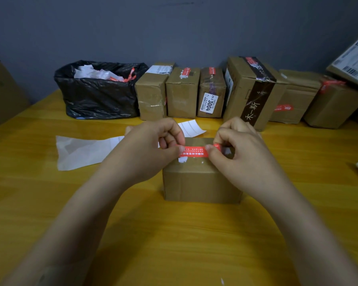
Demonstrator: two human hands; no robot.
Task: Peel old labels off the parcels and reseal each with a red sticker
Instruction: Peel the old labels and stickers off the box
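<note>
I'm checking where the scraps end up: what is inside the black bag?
Crumpled white paper and red sticker scraps show at the open top of the black bag. Anything lying deeper is hidden by the bag's dark wall and by the paper on top.

A small brown cardboard parcel (201, 182) stands upright on the yellow table (174, 244), near its middle. Above its top face a red sticker (194, 152) with white print is stretched flat from left to right. The left hand (153, 145) pinches one end and the right hand (236, 151) pinches the other. The sticker seems to lie on the cardboard, but I cannot tell if it is stuck. Just beside it, white scraps of old label (182, 160) are on the top face. At the far table edge stands a row of parcels (182, 93). One carries a white label (209, 103) reading 3004.
</note>
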